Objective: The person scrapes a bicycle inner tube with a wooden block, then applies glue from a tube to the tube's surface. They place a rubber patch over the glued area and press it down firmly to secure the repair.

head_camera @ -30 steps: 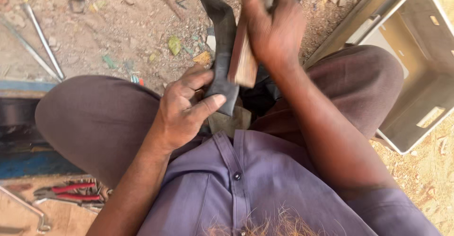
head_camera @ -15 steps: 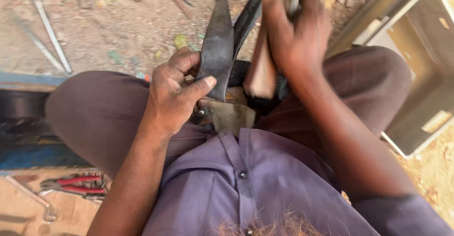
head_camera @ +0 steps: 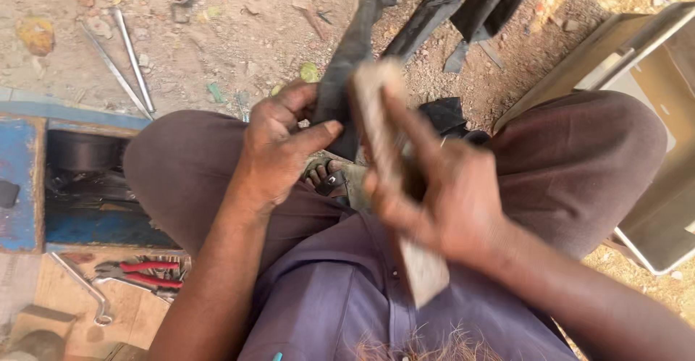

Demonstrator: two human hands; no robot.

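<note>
Rubber tube (head_camera: 347,64) in left grip (head_camera: 279,147), wooden block (head_camera: 391,180) in right (head_camera: 441,202), pliers (head_camera: 137,273) aside.

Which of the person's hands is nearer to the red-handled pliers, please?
Left. The left hand grips the black rubber strip above the red-handled pliers; the right hand holds a flat block farther away.

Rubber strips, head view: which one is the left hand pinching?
The leftmost black rubber strip, running down to the left hand, thumb and fingers shut on its lower end. The other strips hang to its right, untouched.
</note>
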